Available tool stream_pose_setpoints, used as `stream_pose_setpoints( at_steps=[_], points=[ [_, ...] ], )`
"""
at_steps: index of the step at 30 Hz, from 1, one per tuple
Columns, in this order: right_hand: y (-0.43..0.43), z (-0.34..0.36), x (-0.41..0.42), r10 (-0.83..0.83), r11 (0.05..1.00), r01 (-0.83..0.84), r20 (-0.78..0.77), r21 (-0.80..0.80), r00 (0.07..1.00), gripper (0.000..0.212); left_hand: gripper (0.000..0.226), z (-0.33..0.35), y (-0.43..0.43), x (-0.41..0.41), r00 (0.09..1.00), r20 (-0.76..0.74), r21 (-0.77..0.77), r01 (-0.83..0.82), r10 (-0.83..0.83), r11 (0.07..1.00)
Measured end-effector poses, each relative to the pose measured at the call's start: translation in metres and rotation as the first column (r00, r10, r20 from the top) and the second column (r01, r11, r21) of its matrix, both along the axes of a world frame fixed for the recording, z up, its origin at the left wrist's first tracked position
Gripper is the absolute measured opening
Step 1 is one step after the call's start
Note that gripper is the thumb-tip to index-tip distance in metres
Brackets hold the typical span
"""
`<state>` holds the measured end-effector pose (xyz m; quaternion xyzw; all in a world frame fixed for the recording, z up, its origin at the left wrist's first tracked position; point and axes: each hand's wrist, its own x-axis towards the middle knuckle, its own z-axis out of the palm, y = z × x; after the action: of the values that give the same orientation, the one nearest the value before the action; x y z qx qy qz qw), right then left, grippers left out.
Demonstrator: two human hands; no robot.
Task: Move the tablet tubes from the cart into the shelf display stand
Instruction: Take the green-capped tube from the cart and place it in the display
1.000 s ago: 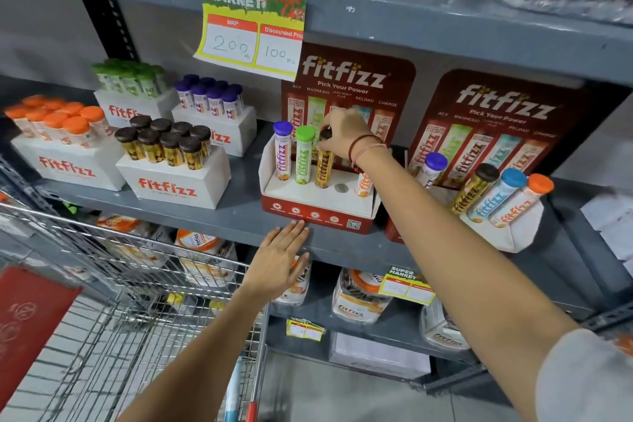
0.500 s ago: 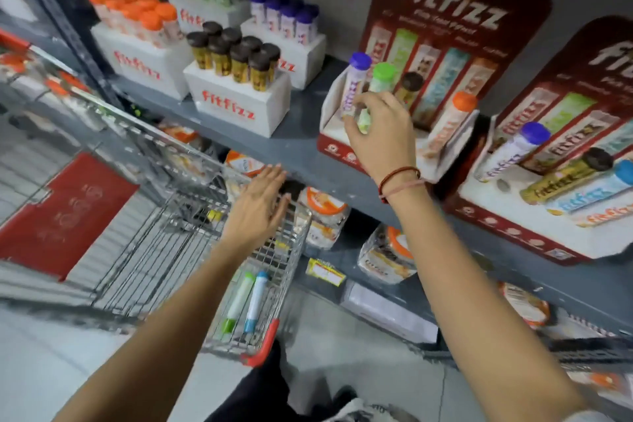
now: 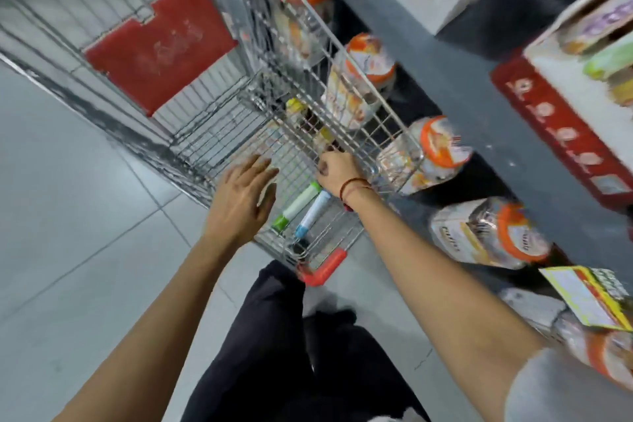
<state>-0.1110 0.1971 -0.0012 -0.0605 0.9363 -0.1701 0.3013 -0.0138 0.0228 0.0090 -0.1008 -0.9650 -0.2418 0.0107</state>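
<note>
Orange-lidded clear packets (image 3: 442, 154) crowd the lower shelf, a yellow price tag (image 3: 589, 298) hanging beside them over grey floor tiles (image 3: 68, 216).

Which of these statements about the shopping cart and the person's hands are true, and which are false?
1. Two tablet tubes lie in the cart's small front section, the green-capped tube beside the blue-capped tube. True.
2. The left hand is closed around a tube. False: it is open with fingers spread, above the cart, holding nothing.
3. The right hand is down at the cart, near the top ends of the two tubes. True.
4. The cart handle is blue. False: it is red.
5. The right wrist is bare. False: it wears a red thread band.
</note>
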Motion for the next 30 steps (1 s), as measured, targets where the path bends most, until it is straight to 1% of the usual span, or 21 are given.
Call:
stream_pose_setpoints(
  at_steps=[1, 3, 5, 6, 8, 9, 12, 14, 16, 18, 21, 23, 27, 30],
  points=[
    [-0.003, -0.016, 0.002, 0.024, 0.999, -0.026, 0.052, 0.032, 0.998, 0.013, 0.031, -0.003, -0.002, 0.004, 1.0, -0.001, -0.006, -0.009, 0.009, 1.0],
    [-0.009, -0.046, 0.006, 0.1, 0.987, -0.115, 0.134, 0.115, 0.986, 0.012, 0.028, -0.009, -0.006, 0.009, 1.0, -0.005, -0.021, -0.027, 0.027, 0.999],
    [-0.019, -0.076, 0.011, 0.229, 0.952, -0.261, 0.193, 0.161, 0.954, 0.028, 0.027, -0.014, -0.007, 0.012, 0.999, -0.009, -0.051, -0.035, 0.034, 0.998],
    [-0.026, -0.09, 0.016, 0.306, 0.928, -0.342, 0.223, 0.146, 0.926, 0.031, 0.026, -0.016, -0.008, 0.012, 0.999, -0.013, -0.065, -0.035, 0.035, 0.997],
    [-0.04, -0.114, 0.024, 0.405, 0.888, -0.442, 0.24, 0.124, 0.882, 0.035, 0.024, -0.018, -0.007, 0.012, 0.999, -0.025, -0.085, -0.045, 0.043, 0.995],
    [-0.043, -0.124, 0.026, 0.419, 0.877, -0.456, 0.219, 0.154, 0.881, 0.037, 0.024, -0.019, -0.006, 0.012, 0.998, -0.026, -0.091, -0.059, 0.057, 0.994],
    [-0.039, -0.15, 0.022, 0.317, 0.911, -0.325, 0.074, 0.254, 0.946, 0.039, 0.024, -0.022, -0.004, 0.013, 0.994, -0.015, -0.083, -0.111, 0.11, 0.99],
    [-0.034, -0.16, 0.014, 0.341, 0.889, -0.331, 0.024, 0.318, 0.94, 0.038, 0.024, -0.022, -0.002, 0.014, 0.991, -0.022, -0.075, -0.135, 0.134, 0.988],
    [-0.03, -0.167, 0.004, 0.363, 0.873, -0.343, 0.009, 0.347, 0.932, 0.034, 0.022, -0.021, -0.001, 0.013, 0.988, -0.038, -0.06, -0.153, 0.15, 0.986],
    [-0.028, -0.169, -0.006, 0.358, 0.868, -0.339, 0.014, 0.363, 0.933, 0.031, 0.021, -0.02, 0.0, 0.013, 0.986, -0.049, -0.055, -0.159, 0.156, 0.986],
    [-0.025, -0.17, -0.015, 0.377, 0.854, -0.385, 0.094, 0.351, 0.921, 0.027, 0.022, -0.021, 0.0, 0.012, 0.986, -0.044, -0.053, -0.164, 0.162, 0.985],
    [-0.023, -0.17, -0.018, 0.393, 0.853, -0.417, 0.14, 0.313, 0.909, 0.029, 0.024, -0.022, 0.0, 0.013, 0.986, -0.031, -0.054, -0.168, 0.166, 0.984],
    [-0.022, -0.155, -0.027, 0.398, 0.87, -0.43, 0.17, 0.242, 0.901, 0.036, 0.023, -0.022, 0.0, 0.013, 0.985, -0.022, -0.06, -0.17, 0.169, 0.984],
    [-0.019, -0.137, -0.029, 0.359, 0.899, -0.4, 0.225, 0.176, 0.906, 0.038, 0.023, -0.022, 0.0, 0.011, 0.986, -0.014, -0.068, -0.169, 0.168, 0.983]
  ],
)
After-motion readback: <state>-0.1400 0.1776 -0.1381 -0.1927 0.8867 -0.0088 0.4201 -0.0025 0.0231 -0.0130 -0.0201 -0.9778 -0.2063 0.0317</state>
